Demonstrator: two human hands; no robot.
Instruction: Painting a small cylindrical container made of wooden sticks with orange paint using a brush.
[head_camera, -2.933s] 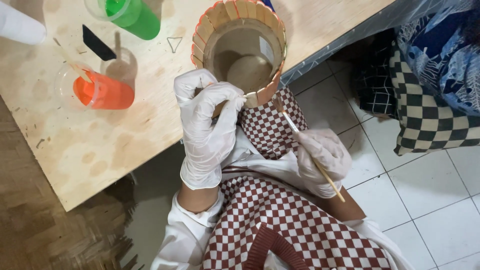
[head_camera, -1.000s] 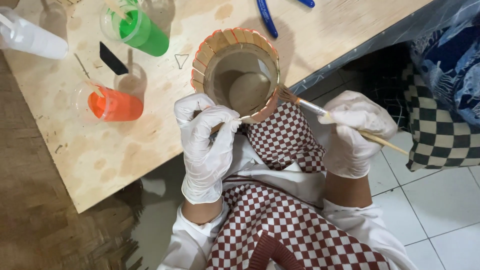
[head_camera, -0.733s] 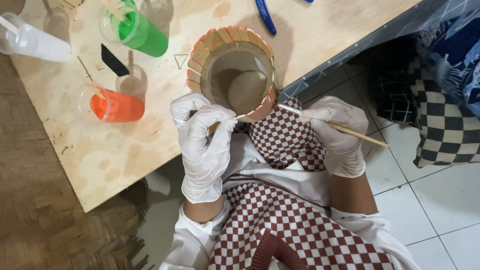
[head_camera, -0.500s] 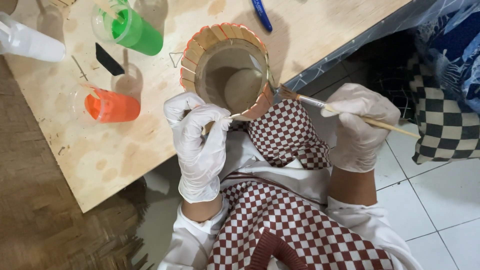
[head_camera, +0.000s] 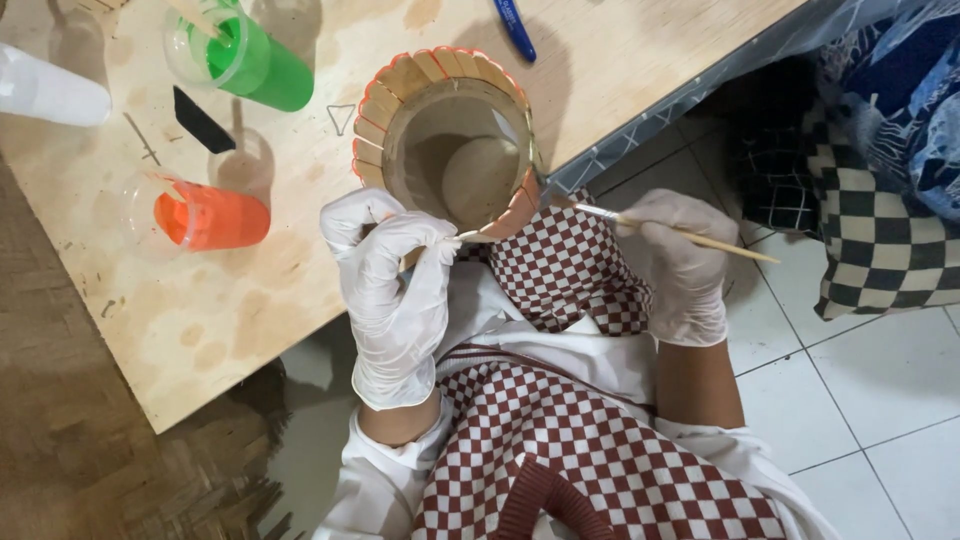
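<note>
Stick-clad round container (head_camera: 447, 140) lies at the near edge of the plywood table (head_camera: 250, 300), mouth toward camera. Gloved left hand (head_camera: 392, 290) pinches a thin stick at its rim. Gloved right hand (head_camera: 682, 262) grips a paintbrush (head_camera: 665, 227), tip touching the container's side

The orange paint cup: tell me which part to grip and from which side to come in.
Grip the orange paint cup around its clear side wall, closing from above on the two sides. It seems to lean or lie with its mouth toward the left, where a stick pokes out, so keep off that end. The wooden board nearest the person is bare, so coming from there probably avoids the green cup behind.
</note>
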